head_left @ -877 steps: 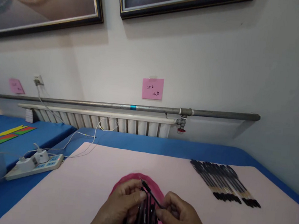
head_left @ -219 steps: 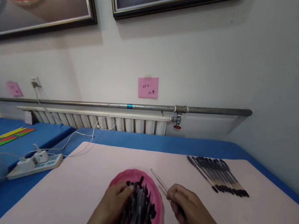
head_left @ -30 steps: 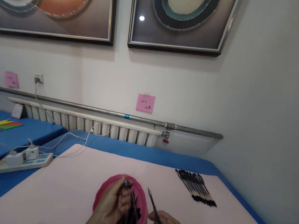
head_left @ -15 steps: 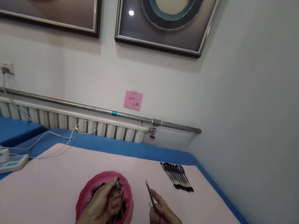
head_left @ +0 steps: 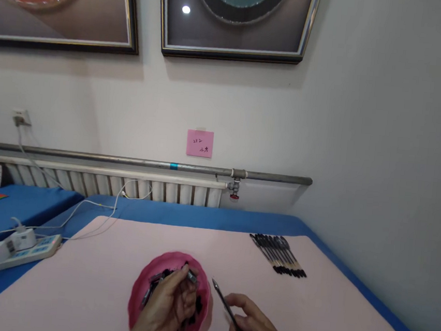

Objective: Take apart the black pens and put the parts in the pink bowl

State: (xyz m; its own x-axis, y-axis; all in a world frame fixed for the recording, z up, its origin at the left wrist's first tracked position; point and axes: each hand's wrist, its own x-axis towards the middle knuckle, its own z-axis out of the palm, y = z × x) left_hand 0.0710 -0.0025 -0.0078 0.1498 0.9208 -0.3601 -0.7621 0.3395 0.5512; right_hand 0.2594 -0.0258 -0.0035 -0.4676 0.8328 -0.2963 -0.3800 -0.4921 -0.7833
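Over the pink scalloped bowl [head_left: 136, 287], my left hand [head_left: 170, 304] is closed around a small dark, shiny pen cap [head_left: 191, 276], held between thumb and fingers. Loose black and clear pen parts [head_left: 153, 285] lie in the bowl, partly hidden by that hand. To the right of the bowl, my right hand [head_left: 257, 328] grips a slim uncapped pen [head_left: 226, 304], its pointed tip aimed up and to the left. The pen tip and the cap are apart. Farther back at the right, a slanted row of black-ended pens [head_left: 278, 254] lies side by side on the pink sheet.
A pink sheet [head_left: 89, 272] covers most of the blue table [head_left: 200, 215]. At the left lies a white power strip [head_left: 43, 248] with plugs and a white cable [head_left: 76, 209]. A radiator [head_left: 155, 190] and pipe run along the wall behind.
The view has turned and levelled, so the bowl, hands and pen row appear farther right. My right hand's pen is tilted lower, with its tip nearer the left hand. Both holds are kept.
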